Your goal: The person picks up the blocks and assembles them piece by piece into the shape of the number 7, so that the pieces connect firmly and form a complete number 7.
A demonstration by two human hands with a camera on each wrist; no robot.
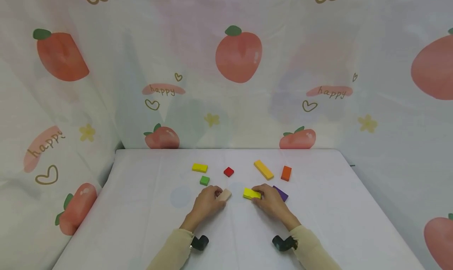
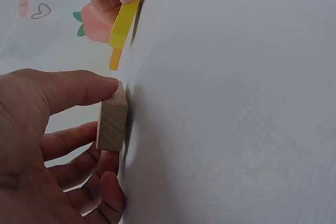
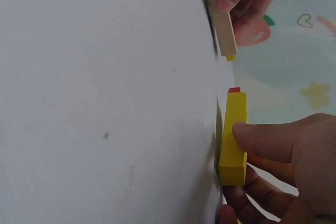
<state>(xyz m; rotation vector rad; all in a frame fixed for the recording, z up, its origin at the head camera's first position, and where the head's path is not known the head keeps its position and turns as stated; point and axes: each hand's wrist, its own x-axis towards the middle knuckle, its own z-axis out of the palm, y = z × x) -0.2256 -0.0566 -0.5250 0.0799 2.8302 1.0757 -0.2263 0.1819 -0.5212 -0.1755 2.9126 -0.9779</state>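
Between thumb and fingers my left hand (image 1: pixel 207 204) pinches a plain wooden block (image 1: pixel 224 195); its end grain faces the left wrist view, close to the tabletop. A bright yellow block (image 1: pixel 249 193) is pinched by my right hand (image 1: pixel 272 203), the thumb (image 3: pixel 268 139) pressed on its side in the right wrist view. The two blocks are apart, with a short gap of white tabletop between them. Partly behind the right hand lies a purple block (image 1: pixel 281 193), its near part hidden by that hand.
Farther back on the white table (image 1: pixel 141 207) lie a yellow block (image 1: pixel 199 167), a green block (image 1: pixel 204 180), a red block (image 1: pixel 229 172), a long orange-yellow block (image 1: pixel 263 169) and an orange block (image 1: pixel 286 173). Cloth walls with printed peaches (image 1: pixel 238 57) surround the table's back and sides.
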